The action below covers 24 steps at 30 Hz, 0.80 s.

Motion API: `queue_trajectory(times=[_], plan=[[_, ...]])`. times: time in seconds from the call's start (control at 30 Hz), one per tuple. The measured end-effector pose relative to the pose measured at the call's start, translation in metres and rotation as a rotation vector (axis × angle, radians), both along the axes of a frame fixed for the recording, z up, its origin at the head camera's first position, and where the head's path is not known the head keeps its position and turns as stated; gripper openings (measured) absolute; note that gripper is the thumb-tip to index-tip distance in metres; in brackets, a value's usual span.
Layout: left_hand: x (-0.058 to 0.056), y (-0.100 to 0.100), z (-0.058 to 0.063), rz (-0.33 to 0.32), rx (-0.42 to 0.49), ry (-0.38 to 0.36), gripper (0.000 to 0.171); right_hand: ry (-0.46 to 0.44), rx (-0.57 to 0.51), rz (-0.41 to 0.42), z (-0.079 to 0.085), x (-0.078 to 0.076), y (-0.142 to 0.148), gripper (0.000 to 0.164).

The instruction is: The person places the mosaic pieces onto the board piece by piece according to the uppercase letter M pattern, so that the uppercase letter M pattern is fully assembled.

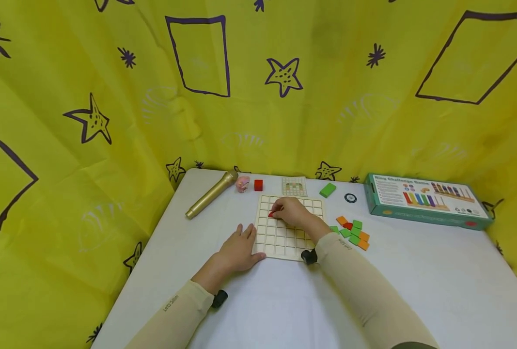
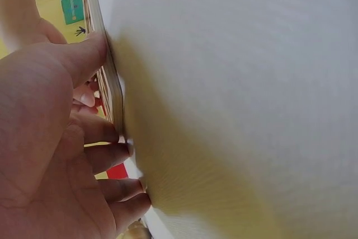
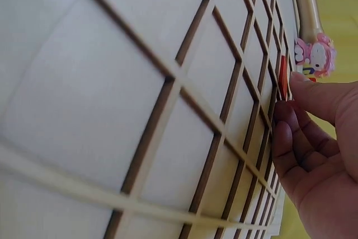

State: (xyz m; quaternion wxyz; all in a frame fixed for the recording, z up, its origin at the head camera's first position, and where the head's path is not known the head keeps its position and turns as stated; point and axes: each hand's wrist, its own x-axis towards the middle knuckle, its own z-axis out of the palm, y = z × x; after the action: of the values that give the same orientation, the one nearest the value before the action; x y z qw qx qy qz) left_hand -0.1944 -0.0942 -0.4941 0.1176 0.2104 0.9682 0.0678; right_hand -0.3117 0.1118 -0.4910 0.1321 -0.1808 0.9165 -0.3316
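A pale wooden grid board (image 1: pixel 280 242) lies on the white table. My right hand (image 1: pixel 290 212) reaches over its upper left part and pinches a small red tile (image 1: pixel 271 214) between thumb and fingers. In the right wrist view the red tile (image 3: pixel 283 76) stands at a grid cell, right by the thumb tip. My left hand (image 1: pixel 239 249) lies at the board's left edge with its fingers extended. The left wrist view shows thumb and fingertips along the edge of the board (image 2: pixel 114 102).
Green, orange and red tiles (image 1: pixel 355 239) lie loose right of the board. Behind it are a patterned card (image 1: pixel 294 186), a green block (image 1: pixel 328 189), a red block (image 1: pixel 258 185) and a pink figurine (image 1: pixel 242 183). A gold microphone (image 1: pixel 210 195) lies left, a game box (image 1: pixel 428 201) right.
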Motion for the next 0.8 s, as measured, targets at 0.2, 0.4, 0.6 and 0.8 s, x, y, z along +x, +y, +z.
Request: queue_trajectory(times=[0.2,0.4,0.6,0.8], plan=[[0.000,-0.001,-0.001,0.013,0.015,-0.011,0.086,-0.029,-0.028,-0.010,0.005,0.004,0.017,0.009],[0.000,0.000,-0.002,0.020,0.027,-0.017,0.087,-0.044,-0.032,-0.017,0.006,0.009,0.037,0.009],[-0.001,0.000,-0.004,0.024,0.022,-0.011,0.087,-0.036,-0.013,-0.030,0.010,0.015,0.060,0.011],[0.000,0.000,-0.004,0.023,0.036,-0.011,0.087,-0.029,0.017,-0.068,0.011,0.022,0.082,0.011]])
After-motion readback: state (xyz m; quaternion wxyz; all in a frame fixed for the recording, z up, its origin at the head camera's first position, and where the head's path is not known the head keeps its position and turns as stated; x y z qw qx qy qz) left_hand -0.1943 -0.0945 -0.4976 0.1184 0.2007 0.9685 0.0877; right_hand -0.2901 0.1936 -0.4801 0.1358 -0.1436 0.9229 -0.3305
